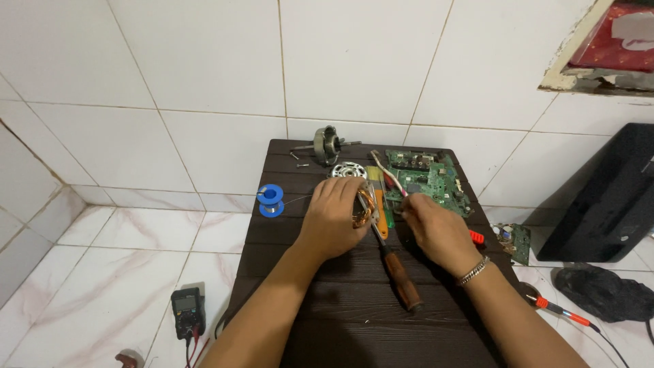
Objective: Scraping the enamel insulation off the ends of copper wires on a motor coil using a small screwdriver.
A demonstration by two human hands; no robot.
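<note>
My left hand (334, 218) grips a motor stator with copper windings (366, 208) on a small dark wooden table (327, 313). My right hand (436, 228) pinches a thin tool or wire end close to the stator, its fingertips near a green circuit board (429, 180). A screwdriver with a brown wooden handle (398, 276) lies between my hands, its shaft running under the stator. An orange-handled tool (381, 218) lies just beside the stator.
A blue solder spool (270, 200) sits left on the table. A motor rotor (327, 144) and a round metal motor part (347, 170) lie at the far edge. A multimeter (187, 312) is on the floor left; a black case (606, 197), a small board (516, 240) and a red-handled tool (562, 312) right.
</note>
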